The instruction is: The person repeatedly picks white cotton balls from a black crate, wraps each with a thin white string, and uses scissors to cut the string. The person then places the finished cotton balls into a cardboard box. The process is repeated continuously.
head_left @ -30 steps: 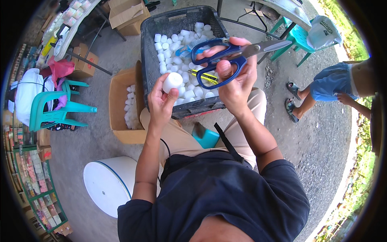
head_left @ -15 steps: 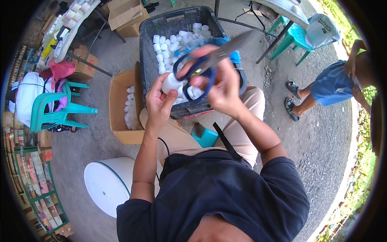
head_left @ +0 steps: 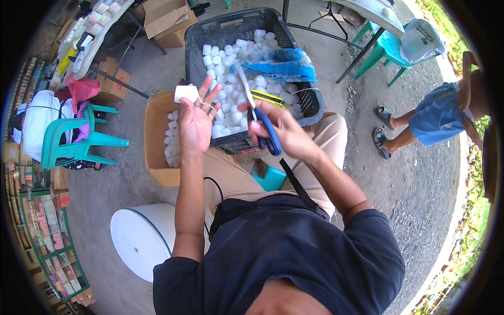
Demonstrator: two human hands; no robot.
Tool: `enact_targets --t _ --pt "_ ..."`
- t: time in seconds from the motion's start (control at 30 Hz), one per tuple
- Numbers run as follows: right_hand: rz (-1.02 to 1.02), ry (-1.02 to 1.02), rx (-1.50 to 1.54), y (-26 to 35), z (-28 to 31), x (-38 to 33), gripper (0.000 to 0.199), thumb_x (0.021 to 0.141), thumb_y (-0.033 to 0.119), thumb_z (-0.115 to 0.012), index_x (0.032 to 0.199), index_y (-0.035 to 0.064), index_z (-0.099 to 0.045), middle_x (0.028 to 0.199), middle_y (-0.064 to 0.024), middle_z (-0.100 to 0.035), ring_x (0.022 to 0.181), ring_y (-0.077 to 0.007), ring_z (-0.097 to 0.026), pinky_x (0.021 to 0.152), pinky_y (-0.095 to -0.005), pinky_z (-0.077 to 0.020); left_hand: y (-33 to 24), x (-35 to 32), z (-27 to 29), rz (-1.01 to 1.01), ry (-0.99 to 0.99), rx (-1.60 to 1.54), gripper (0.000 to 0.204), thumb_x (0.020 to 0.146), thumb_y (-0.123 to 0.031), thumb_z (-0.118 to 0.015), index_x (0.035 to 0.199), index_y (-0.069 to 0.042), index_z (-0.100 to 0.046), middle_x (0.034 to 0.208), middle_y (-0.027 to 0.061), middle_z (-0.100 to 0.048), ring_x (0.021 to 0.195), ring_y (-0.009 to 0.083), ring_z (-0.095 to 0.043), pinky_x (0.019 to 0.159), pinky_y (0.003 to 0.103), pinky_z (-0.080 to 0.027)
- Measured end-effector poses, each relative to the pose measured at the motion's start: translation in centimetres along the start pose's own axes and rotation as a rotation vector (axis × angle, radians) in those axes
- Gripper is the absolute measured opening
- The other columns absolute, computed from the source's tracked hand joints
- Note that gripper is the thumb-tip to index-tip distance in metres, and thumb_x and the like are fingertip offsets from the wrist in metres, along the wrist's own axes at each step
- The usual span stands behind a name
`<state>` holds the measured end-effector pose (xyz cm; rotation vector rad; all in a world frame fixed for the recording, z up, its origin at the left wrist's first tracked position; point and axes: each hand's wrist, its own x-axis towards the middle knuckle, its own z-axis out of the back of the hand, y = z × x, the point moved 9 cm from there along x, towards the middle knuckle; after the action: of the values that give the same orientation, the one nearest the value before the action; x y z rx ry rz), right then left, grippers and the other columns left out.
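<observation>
My left hand (head_left: 195,128) is palm up with fingers spread, near the crate's left rim. A small white cylinder (head_left: 186,94) is at its thumb tip; whether it rests there or is loose I cannot tell. A thin white string (head_left: 223,122) loops from beside the fingers toward my right hand (head_left: 286,128). That hand is closed on scissors (head_left: 271,140) with dark blue handles, their blades pointing up over the crate. Many similar white cylinders (head_left: 229,60) fill the black plastic crate (head_left: 190,73). Blue mesh cloth (head_left: 286,65) and a yellow-and-black object (head_left: 268,97) lie on them.
Left of the crate, an open cardboard box (head_left: 161,176) holds more white cylinders. A white round tub (head_left: 139,244) stands by my left side. Green plastic chairs (head_left: 79,142) and tables are around. At right stands a person in blue shorts (head_left: 436,113).
My left hand has opened and turned palm up, the white cylinder shifting left to its thumb tip. My right hand has lowered the scissors away from it, uncovering the blue mesh and yellow object.
</observation>
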<state>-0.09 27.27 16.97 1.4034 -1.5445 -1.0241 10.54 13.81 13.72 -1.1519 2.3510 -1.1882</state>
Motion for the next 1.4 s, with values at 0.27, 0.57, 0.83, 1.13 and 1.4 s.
enact_targets --t 0.27,0.57,0.83,1.13,1.4 --pt "-0.222 0.09 0.294 -5.3 -4.8 0.6 0.05 0.095 0.046 -0.052 0.12 0.0023 -0.051 0.075 -0.0008 -0.056 0.065 -0.0074 -0.056 0.055 -0.0213 -0.0428 -0.5 -0.8 -1.2 -0.063 -0.011 0.05 0.062 0.093 -0.053 -0.043 0.145 -0.028 -0.023 0.151 0.0095 -0.031 0.13 0.0368 -0.041 0.101 0.051 -0.04" --pt "-0.097 -0.004 0.168 -4.1 -4.6 1.7 0.055 0.089 0.051 -0.06 0.11 0.0007 -0.056 0.067 -0.0012 -0.056 0.053 -0.007 -0.053 0.046 -0.0212 -0.0418 -0.4 -3.0 -0.8 -0.097 -0.12 0.027 0.059 0.095 -0.049 -0.042 0.146 -0.023 -0.025 0.123 0.0056 -0.046 0.102 0.0209 -0.054 0.084 0.036 -0.05" --pt "-0.063 -0.154 -0.313 -4.2 1.6 6.3 0.051 0.081 0.048 -0.072 0.096 0.0014 -0.059 0.062 -0.0068 -0.06 0.05 -0.0141 -0.058 0.044 -0.0264 -0.0433 -1.2 -2.3 6.5 -0.109 -0.294 -0.196 0.049 0.092 -0.052 -0.046 0.123 -0.014 -0.044 0.083 -0.0018 -0.045 0.06 0.0091 -0.036 0.051 0.023 -0.031" --pt "-0.155 0.525 -1.754 -14.8 5.4 12.8 0.028 0.079 0.028 -0.065 0.097 0.0071 -0.071 0.086 -0.0171 -0.069 0.079 -0.0365 -0.067 0.074 -0.0424 -0.0535 4.4 -7.7 36.9 0.077 -1.112 -0.669 0.048 0.092 -0.048 -0.035 0.072 -0.004 -0.039 0.06 0.006 -0.037 0.044 0.0146 -0.028 0.042 0.029 -0.023" --pt "-0.073 -0.302 -1.8 -7.3 19.4 18.3 0.035 0.081 0.026 -0.065 0.111 0.0095 -0.062 0.107 -0.0157 -0.066 0.094 -0.0348 -0.065 0.083 -0.046 -0.052 -3.0 5.1 13.6 0.021 -0.368 -0.071 0.022 0.096 -0.027 -0.055 0.103 -0.006 -0.059 0.062 -0.0035 -0.045 0.043 0.0045 -0.031 0.039 0.021 -0.022"
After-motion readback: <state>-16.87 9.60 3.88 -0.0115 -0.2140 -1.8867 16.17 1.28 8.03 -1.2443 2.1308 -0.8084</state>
